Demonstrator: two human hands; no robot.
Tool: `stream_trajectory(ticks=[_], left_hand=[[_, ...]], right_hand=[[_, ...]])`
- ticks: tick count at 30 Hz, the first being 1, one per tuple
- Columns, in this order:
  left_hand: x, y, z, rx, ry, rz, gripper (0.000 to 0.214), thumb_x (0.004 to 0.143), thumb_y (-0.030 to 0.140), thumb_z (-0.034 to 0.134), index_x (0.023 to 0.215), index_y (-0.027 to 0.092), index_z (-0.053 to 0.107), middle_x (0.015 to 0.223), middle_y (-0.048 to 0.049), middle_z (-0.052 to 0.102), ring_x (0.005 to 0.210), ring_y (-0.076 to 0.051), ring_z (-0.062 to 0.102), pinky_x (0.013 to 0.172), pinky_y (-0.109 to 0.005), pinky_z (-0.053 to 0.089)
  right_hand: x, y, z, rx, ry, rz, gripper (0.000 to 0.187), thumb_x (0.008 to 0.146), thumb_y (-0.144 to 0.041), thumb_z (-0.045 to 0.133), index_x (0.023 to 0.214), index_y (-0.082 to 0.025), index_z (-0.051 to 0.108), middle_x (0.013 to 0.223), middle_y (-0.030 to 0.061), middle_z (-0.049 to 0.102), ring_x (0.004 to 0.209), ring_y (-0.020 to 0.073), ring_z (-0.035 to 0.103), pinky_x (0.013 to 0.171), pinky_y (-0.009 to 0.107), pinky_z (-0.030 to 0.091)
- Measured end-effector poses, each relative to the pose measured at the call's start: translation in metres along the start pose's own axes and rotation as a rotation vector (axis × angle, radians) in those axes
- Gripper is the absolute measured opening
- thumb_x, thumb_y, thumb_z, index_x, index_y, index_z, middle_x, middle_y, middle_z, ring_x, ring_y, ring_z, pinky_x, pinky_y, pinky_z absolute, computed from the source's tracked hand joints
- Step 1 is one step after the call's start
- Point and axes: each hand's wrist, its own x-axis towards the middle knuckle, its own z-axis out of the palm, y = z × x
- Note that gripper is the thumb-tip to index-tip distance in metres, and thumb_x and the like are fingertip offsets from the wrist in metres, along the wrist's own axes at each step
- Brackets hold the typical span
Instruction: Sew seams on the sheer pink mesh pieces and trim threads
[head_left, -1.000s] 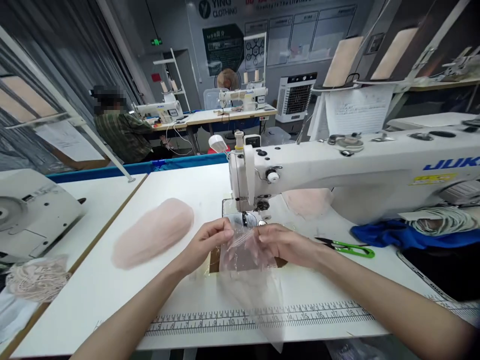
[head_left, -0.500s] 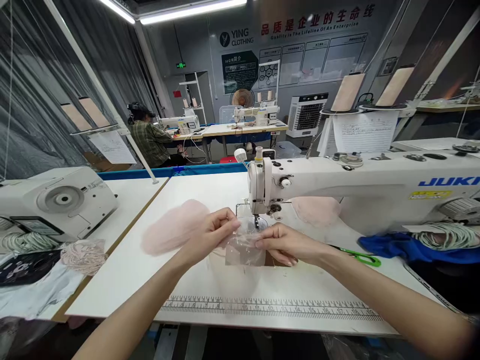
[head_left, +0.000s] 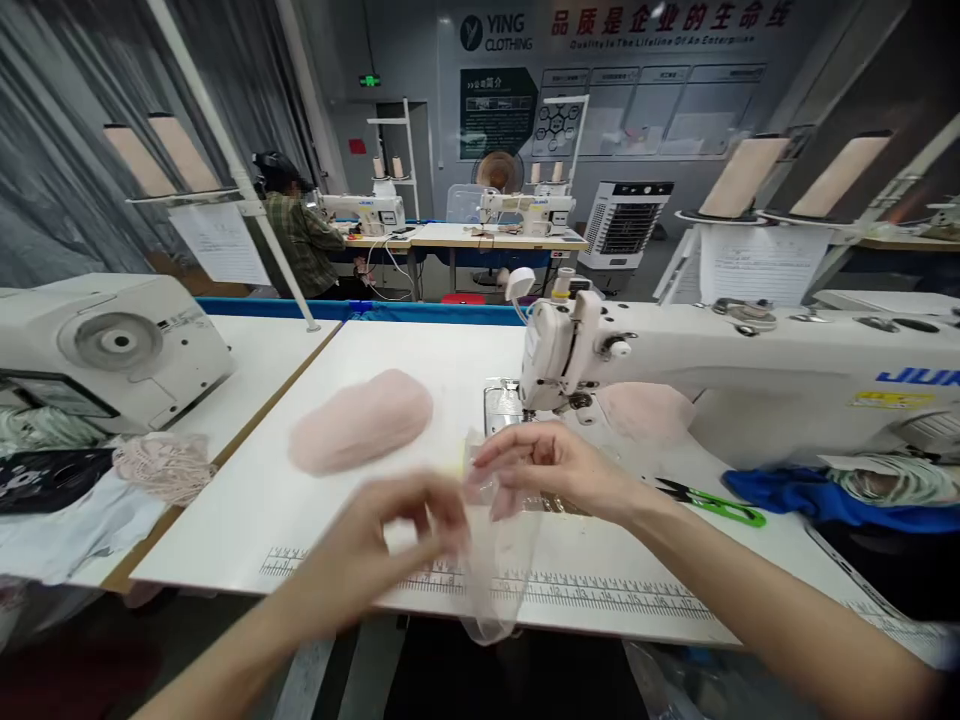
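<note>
A sheer pale pink mesh piece (head_left: 499, 560) hangs over the table's front edge, pinched between both my hands. My left hand (head_left: 394, 535) is blurred, with fingers curled on the mesh's left edge. My right hand (head_left: 547, 465) pinches its top just in front of the white sewing machine (head_left: 720, 375) head. A pile of pink mesh pieces (head_left: 360, 420) lies on the table to the left. Another pink piece (head_left: 645, 410) lies under the machine's arm.
Green-handled thread snips (head_left: 712, 500) lie right of my right hand, with blue cloth (head_left: 817, 495) beyond. A second machine (head_left: 105, 350) and lace trim (head_left: 161, 465) sit on the left table. A person (head_left: 296, 235) sits at a far table. A printed ruler (head_left: 570, 590) lines the table's front.
My hands have drawn the mesh back from the needle toward the table's front edge, and it now hangs over it. The left hand moved down and toward me. The view shifted left.
</note>
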Motion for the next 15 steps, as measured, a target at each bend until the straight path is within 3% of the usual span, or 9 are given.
stream_trajectory(ticks=[2, 5, 9, 12, 15], left_hand=[[0.005, -0.007, -0.017, -0.108, 0.008, -0.038, 0.025, 0.076, 0.042, 0.074, 0.098, 0.029, 0.069, 0.079, -0.0007, 0.07, 0.08, -0.021, 0.067, 0.073, -0.035, 0.055], [0.02, -0.025, -0.043, -0.275, 0.025, -0.089, 0.028, 0.068, 0.041, 0.079, 0.09, 0.027, 0.071, 0.071, 0.0015, 0.068, 0.074, -0.019, 0.066, 0.072, -0.033, 0.054], [0.011, -0.055, -0.08, -0.499, -0.009, -0.175, 0.023, 0.06, 0.032, 0.085, 0.071, 0.019, 0.069, 0.065, 0.0012, 0.066, 0.076, -0.02, 0.066, 0.073, -0.033, 0.053], [-0.016, -0.076, -0.106, -0.559, 0.192, -0.186, 0.027, 0.072, 0.042, 0.076, 0.071, 0.017, 0.065, 0.072, -0.0022, 0.067, 0.076, -0.019, 0.065, 0.073, -0.032, 0.053], [-0.029, -0.09, -0.139, -0.582, 0.451, -0.179, 0.035, 0.078, 0.052, 0.068, 0.074, 0.018, 0.06, 0.07, 0.001, 0.061, 0.058, -0.01, 0.057, 0.058, -0.024, 0.05]], right_hand=[[0.007, -0.008, 0.008, -0.06, -0.089, -0.026, 0.018, 0.086, -0.026, 0.065, 0.1, -0.019, 0.072, 0.107, 0.0084, 0.072, 0.071, 0.0158, 0.072, 0.069, 0.029, 0.056], [0.018, -0.017, 0.019, -0.106, -0.171, -0.09, 0.018, 0.089, -0.023, 0.061, 0.098, -0.02, 0.075, 0.108, 0.0085, 0.072, 0.068, 0.0139, 0.071, 0.067, 0.027, 0.056], [0.028, -0.013, 0.022, -0.137, -0.09, -0.074, 0.031, 0.089, -0.025, 0.062, 0.119, -0.022, 0.067, 0.093, 0.0076, 0.074, 0.058, 0.0118, 0.067, 0.05, 0.022, 0.049], [0.041, -0.003, 0.018, -0.238, -0.044, -0.006, 0.06, 0.088, -0.024, 0.063, 0.145, -0.023, 0.041, 0.071, 0.0035, 0.073, 0.056, 0.0134, 0.064, 0.048, 0.022, 0.047], [0.07, 0.004, 0.012, -0.268, -0.034, -0.018, 0.078, 0.086, -0.021, 0.062, 0.153, -0.025, 0.021, 0.064, -0.001, 0.07, 0.067, 0.0175, 0.069, 0.063, 0.029, 0.054]])
